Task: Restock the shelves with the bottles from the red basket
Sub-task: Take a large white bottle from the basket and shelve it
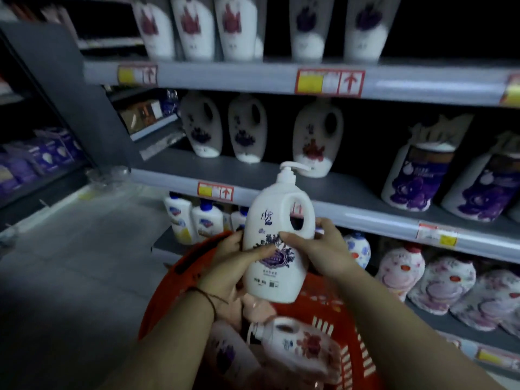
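I hold a white pump bottle (pixel 277 237) with a purple flower label upright above the red basket (pixel 349 342). My left hand (pixel 229 266) grips its lower left side with the thumb across the label. My right hand (pixel 318 249) grips the right side just under the handle hole. In the basket lie a white bottle with a red flower label (pixel 298 342) and a bottle with a purple label (pixel 230 358), both on their sides. The middle shelf (pixel 213 167) behind carries three similar white handled bottles (pixel 247 128), with open room in front of them.
The top shelf holds tall white bottles (pixel 191 26). Purple-labelled refill pouches (pixel 416 178) stand at the right of the middle shelf. The lower shelf has blue-capped bottles (pixel 183 218) and floral pouches (pixel 444 282). A grey floor aisle (pixel 70 263) runs left, with another shelving unit beyond.
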Tool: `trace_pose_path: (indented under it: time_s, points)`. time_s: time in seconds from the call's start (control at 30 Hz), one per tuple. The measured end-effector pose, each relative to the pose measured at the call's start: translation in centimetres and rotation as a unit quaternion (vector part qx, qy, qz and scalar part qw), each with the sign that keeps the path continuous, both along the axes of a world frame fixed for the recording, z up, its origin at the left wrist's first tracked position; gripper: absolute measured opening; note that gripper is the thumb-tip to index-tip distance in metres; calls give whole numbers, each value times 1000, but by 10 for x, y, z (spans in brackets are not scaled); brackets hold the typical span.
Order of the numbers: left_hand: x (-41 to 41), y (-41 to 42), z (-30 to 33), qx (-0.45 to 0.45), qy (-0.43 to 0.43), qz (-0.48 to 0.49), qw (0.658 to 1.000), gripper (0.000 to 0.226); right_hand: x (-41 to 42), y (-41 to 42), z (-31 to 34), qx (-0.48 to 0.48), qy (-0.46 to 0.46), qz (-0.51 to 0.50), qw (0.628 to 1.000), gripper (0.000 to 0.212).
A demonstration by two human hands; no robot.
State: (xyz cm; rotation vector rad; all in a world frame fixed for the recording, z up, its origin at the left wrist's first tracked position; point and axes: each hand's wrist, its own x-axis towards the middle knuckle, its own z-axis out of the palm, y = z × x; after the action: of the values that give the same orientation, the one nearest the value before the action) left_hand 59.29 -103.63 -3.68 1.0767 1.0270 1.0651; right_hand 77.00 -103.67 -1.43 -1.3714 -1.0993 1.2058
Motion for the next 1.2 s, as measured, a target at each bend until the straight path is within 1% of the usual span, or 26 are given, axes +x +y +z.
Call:
trace_pose_path:
  time_s: [0.07, 0.13, 0.2, 0.27, 0.33, 0.4, 0.47, 0.53, 0.67, 0.77, 0.87, 1.0, 1.1, 1.2]
  points:
    - [8, 5, 16, 7, -32, 32, 999, 36, -7, 2, 15, 36, -11, -7, 999, 51]
    - [17, 11, 29, 7, -26, 67, 997, 33, -8, 6, 27, 61, -2, 24, 998, 52]
    - [22, 17, 36, 13, -23, 81, 996, 28, -2, 8, 34, 74, -1, 64, 995, 55]
    - [25, 24, 41, 26, -32, 72, 997, 25, 6, 12, 36, 86, 3, 80, 993, 60]
    - [27, 32, 42, 41, -34, 55, 997, 26, 13, 17, 36, 80, 0, 56, 995, 66]
    - [28, 44, 41, 60, -43, 26, 997, 29, 17, 27, 41, 82, -26, 25, 996, 72]
    - [31, 57, 39, 81, -58, -5, 995, 31, 22, 41, 48, 94, -48, 10, 994, 72]
    - [33, 74, 39, 99, -66, -35, 992, 38, 27, 57, 55, 101, -42, 4, 994, 70]
    - [40, 119, 49, 122, -44, -88, 988, 47, 38, 89, 64, 112, -30, -27, 993, 69]
    - [48, 153, 54, 140, -16, -83, 986, 49, 47, 112, 65, 128, -34, -41, 990, 71]
    - [61, 179, 49, 160, -9, -73, 984, 54, 57, 134, 61, 146, -44, -46, 987, 71]
    - [76, 197, 32, 188, 6, -64, 980, 62, 71, 156, 45, 168, -76, -35, 982, 68]
    - [80, 209, 26, 209, 18, -68, 975, 66, 79, 166, 32, 173, -79, -37, 981, 68]
    - [82, 219, 25, 207, 26, -82, 974, 68, 83, 174, 26, 175, -84, -46, 980, 67]
